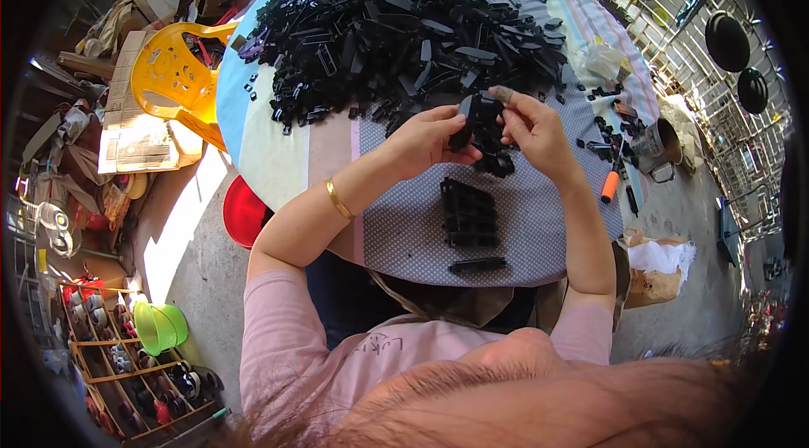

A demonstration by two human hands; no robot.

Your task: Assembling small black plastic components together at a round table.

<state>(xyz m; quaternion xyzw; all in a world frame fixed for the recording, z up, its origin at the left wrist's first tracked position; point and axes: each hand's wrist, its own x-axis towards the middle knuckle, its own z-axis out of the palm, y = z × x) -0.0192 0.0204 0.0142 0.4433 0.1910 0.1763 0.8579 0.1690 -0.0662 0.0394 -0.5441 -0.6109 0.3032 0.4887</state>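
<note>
Between my hands, above the patterned tablecloth, is a black plastic part [482, 109]. My left hand [421, 143] is closed around its left side. The fingers of my right hand [539, 134] are pinched at its right side, one fingertip wrapped in a greyish covering. Whether a smaller piece sits in that pinch is too small to tell. Just below lie small black pieces [499, 165]. Nearer to me is a neat row of long black plastic parts [470, 216], with one more black strip [477, 265] close to the table's front edge. Beyond my hands rises a big heap of black plastic parts [396, 35].
On the table's right are an orange-handled tool [609, 187], a metal mug [656, 151], a clear plastic bag [604, 60] and scattered small pieces. A yellow chair [181, 69] and red stool [243, 212] stand left; a brown paper bag [653, 284] lies at the right.
</note>
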